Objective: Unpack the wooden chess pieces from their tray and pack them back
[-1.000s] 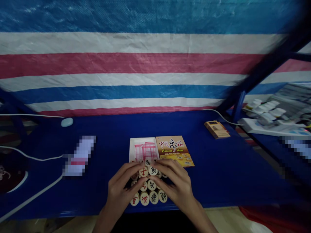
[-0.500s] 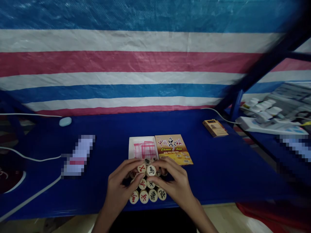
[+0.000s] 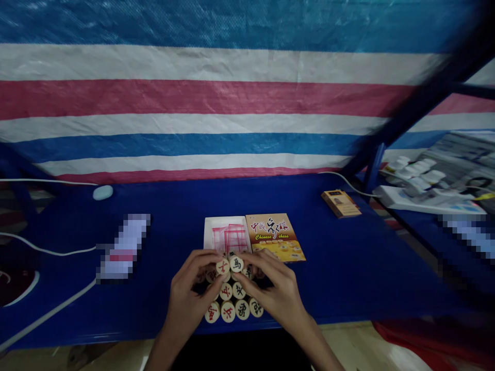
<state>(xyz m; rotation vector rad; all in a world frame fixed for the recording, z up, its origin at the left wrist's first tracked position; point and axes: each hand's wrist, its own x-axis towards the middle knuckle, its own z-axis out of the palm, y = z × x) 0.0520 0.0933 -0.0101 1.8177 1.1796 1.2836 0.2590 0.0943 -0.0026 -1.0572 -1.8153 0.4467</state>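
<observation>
Thumb and fingers of my left hand (image 3: 193, 288) pinch a red-marked Chinese chess piece (image 3: 223, 266). Beside it, my right hand (image 3: 273, 281) grips a black-marked Chinese chess piece (image 3: 236, 264) in the same way, and the two pieces sit edge to edge. Both are over a stack of round wooden chess pieces (image 3: 235, 310) with red and black characters, laid in rows near the table's front edge. My fingers hide part of the stack. Just behind are an open white box tray (image 3: 209, 234) with a pink-lined sheet and the Chinese chess box lid (image 3: 276, 237).
On the blue table (image 3: 348, 278) lie a small patterned box (image 3: 341, 203) at right, a blurred-out phone (image 3: 126, 247) with cables at left and a pale rounded object (image 3: 102, 192). A power strip (image 3: 429, 198) with plugs stands far right. A striped tarp (image 3: 247, 98) hangs behind.
The red-marked piece in my left hand has turned and shifted slightly left and up. The black-marked piece has also shifted slightly left and up. Both hands stay over the stack.
</observation>
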